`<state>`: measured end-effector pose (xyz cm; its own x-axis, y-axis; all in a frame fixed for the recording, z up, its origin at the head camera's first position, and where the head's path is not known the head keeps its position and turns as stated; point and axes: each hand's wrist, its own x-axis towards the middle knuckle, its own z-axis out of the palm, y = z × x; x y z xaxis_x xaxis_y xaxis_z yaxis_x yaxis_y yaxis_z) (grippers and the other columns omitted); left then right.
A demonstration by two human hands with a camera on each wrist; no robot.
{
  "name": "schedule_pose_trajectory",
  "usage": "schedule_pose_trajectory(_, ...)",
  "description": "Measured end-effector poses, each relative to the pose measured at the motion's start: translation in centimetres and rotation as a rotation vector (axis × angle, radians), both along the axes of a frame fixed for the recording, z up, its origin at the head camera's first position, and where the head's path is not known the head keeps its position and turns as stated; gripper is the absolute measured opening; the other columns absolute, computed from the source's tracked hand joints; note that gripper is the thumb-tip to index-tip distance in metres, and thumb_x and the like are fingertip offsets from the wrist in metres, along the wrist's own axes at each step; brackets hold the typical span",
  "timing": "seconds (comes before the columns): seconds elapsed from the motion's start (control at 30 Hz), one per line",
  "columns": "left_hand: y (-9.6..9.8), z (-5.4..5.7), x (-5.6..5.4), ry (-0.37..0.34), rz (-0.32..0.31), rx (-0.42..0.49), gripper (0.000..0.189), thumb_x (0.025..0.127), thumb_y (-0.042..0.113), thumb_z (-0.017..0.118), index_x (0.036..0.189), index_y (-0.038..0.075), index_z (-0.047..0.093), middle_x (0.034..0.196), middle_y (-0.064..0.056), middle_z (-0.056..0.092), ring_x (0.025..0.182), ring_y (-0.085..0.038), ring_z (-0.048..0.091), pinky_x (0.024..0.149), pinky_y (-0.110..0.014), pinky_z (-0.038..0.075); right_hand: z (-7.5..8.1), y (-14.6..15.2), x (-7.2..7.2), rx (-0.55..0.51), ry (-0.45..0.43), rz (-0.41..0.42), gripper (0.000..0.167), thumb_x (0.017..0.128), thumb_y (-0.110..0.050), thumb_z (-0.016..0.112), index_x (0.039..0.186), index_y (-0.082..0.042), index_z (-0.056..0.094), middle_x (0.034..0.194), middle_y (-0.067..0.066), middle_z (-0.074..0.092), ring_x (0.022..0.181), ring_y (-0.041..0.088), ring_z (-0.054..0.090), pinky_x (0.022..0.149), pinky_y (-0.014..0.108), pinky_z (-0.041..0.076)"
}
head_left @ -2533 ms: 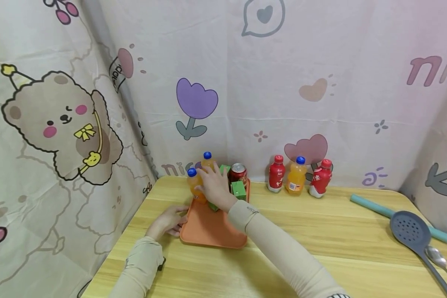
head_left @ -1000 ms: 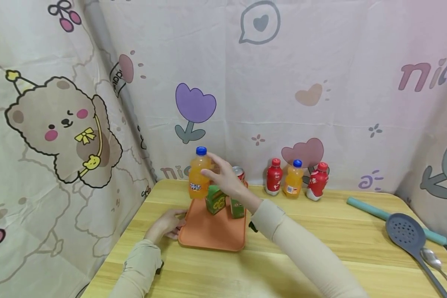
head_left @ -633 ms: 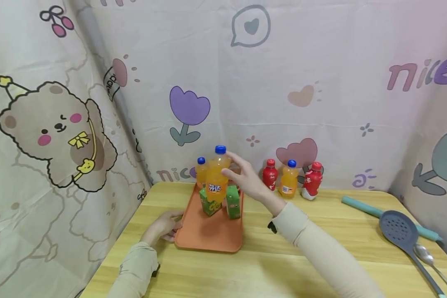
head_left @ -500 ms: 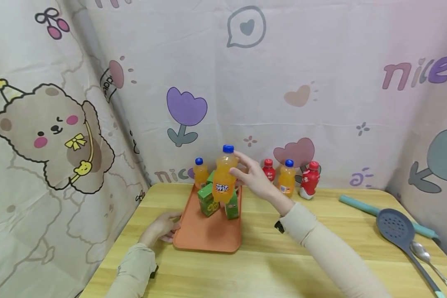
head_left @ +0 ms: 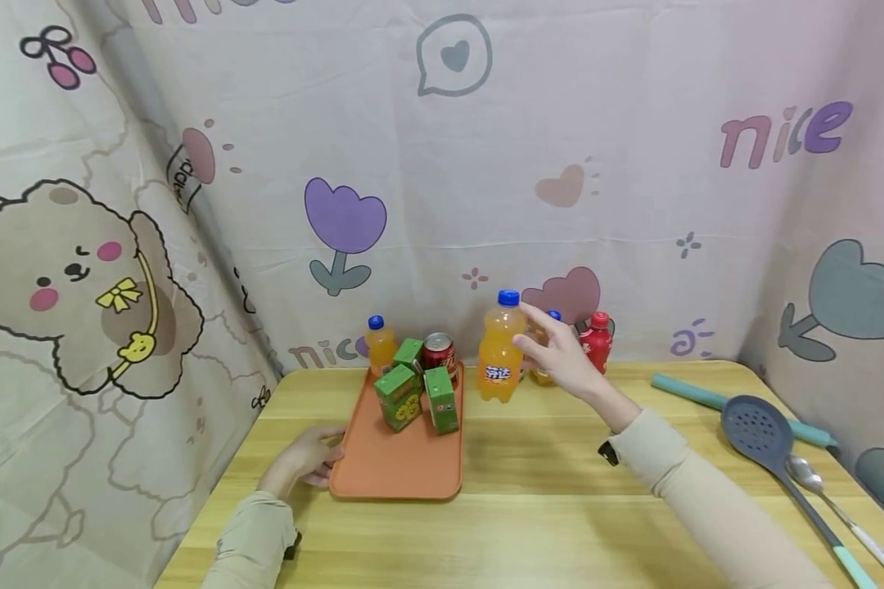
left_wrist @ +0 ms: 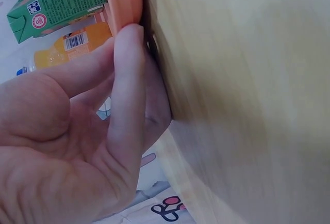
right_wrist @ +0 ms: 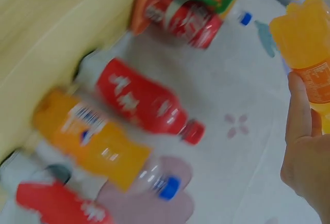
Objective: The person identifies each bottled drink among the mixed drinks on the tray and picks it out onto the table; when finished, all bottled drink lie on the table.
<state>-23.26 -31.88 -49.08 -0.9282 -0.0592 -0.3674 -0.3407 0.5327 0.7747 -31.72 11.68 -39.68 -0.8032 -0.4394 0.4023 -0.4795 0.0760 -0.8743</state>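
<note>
At the left edge of the orange tray [head_left: 396, 479], the left hand [head_left: 304, 458] pinches; right of it, the right hand [head_left: 566, 360] is held up, fingers [right_wrist: 297, 111] gripping.

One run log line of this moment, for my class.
right hand: holds orange bottle, raised | left hand: holds tray rim | tray: green cartons, red can

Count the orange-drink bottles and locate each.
3: an orange-drink bottle in the right hand, a second bottle at the far left corner of the tray, and a third bottle between two red bottles, partly behind that hand in the head view.
</note>
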Motion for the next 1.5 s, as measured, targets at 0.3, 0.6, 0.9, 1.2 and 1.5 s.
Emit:
schedule_pose_trajectory(0.3,-0.5,-0.1,0.2,-0.005,0.021,-0.006,0.055,0.107,0.005,0.055,0.160,0.002,0.041,0.072,-0.009,0.067,0.055,-0.013,0.060,0.050,-0.027,0.058,-2.6,3.2,-0.5,0.096,0.008,-0.104,0.062,0.105,-0.016,0.066,0.161,-0.006,0.041,0.145,0.026,0.056,0.112,0.021,0.074,0.082,0.037,0.067)
schedule_pose_trajectory(0.6,-0.4,0.0,0.4,-0.015,0.046,-0.023,0.054,0.106,0.004,0.055,0.159,0.002,0.042,0.074,-0.010,0.067,0.056,-0.013,0.061,0.051,-0.027,0.059,-4.7,4.4,-0.8,0.049,-0.035,-0.060,0.061,0.104,-0.013,0.066,0.159,-0.005,0.042,0.130,0.018,0.055,0.101,0.002,0.072,0.082,0.035,0.067)
schedule_pose_trajectory(0.9,-0.2,-0.2,0.3,-0.016,0.047,-0.021,0.055,0.106,0.004,0.055,0.159,0.002,0.042,0.076,-0.011,0.068,0.057,-0.014,0.062,0.053,-0.028,0.060,-6.9,4.6,-2.1,0.074,-0.048,-0.116,0.060,0.103,-0.011,0.067,0.158,-0.005,0.044,0.130,0.021,0.050,0.097,0.006,0.069,0.083,0.039,0.067)
schedule_pose_trajectory(1.2,0.0,0.2,0.2,-0.019,0.036,-0.021,0.055,0.107,0.005,0.054,0.160,0.003,0.042,0.077,-0.011,0.068,0.057,-0.014,0.062,0.052,-0.028,0.059,-9.0,4.5,-3.2,0.097,-0.052,-0.188,0.062,0.102,-0.010,0.068,0.158,-0.001,0.042,0.136,0.028,0.051,0.100,0.018,0.067,0.085,0.029,0.066)
schedule_pose_trajectory(1.5,0.0,0.0,-0.1,-0.014,0.035,-0.028,0.054,0.107,0.006,0.055,0.160,0.005,0.044,0.078,-0.011,0.068,0.058,-0.015,0.062,0.052,-0.029,0.059,-9.9,4.7,-3.7,0.115,-0.036,-0.208,0.059,0.101,-0.007,0.068,0.155,-0.001,0.045,0.139,0.031,0.052,0.108,0.036,0.067,0.086,0.026,0.064)
